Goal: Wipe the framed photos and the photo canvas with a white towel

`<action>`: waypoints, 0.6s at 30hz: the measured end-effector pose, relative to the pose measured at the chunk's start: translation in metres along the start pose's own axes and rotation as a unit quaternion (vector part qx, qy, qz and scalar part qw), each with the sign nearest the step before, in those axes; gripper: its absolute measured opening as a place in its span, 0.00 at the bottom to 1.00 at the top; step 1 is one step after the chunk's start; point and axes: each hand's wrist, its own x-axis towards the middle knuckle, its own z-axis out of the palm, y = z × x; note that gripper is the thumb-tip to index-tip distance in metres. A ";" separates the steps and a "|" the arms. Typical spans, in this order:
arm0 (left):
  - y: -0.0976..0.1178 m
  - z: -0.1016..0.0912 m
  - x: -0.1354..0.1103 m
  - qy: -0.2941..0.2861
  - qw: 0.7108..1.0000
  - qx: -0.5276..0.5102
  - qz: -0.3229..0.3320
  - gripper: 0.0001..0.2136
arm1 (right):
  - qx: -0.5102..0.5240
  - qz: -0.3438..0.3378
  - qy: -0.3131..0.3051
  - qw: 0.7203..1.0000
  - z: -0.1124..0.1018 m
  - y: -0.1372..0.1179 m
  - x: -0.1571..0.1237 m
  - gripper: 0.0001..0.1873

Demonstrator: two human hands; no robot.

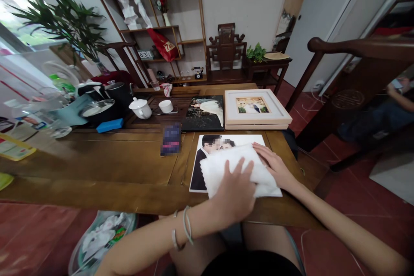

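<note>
A large photo print (203, 159) lies flat on the wooden table (113, 168) in front of me. A white cloth (223, 168) is spread over its right half. My left hand (236, 192) rests flat on the cloth with fingers spread. My right hand (274, 164) lies flat on the cloth's right edge, fingers stretched out. Bracelets circle my left wrist.
Behind the print lie a dark photo panel (204, 113) and a stacked white picture frame (255, 109). A small blurred card (170, 139) stands nearby. A tea tray with white cups (140, 108), kettles and a blue box (110, 125) is at left. A bin (103, 237) sits below, and a wooden chair (355, 69) stands at right.
</note>
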 end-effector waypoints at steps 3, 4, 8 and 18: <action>-0.049 -0.002 0.012 -0.006 0.999 -0.027 -0.043 0.15 | -0.018 0.002 0.005 1.000 0.001 -0.002 0.000 0.20; -0.065 -0.003 0.014 -0.007 0.998 -0.034 -0.044 0.16 | -0.021 0.001 0.008 1.000 0.002 -0.002 0.000 0.19; -0.107 -0.004 0.014 0.016 0.998 -0.046 -0.043 0.18 | -0.023 0.002 0.014 1.000 0.003 -0.003 -0.001 0.19; -0.056 -0.014 -0.048 -0.059 0.988 -0.058 0.128 0.15 | -0.031 0.006 0.007 0.999 0.003 -0.002 -0.001 0.19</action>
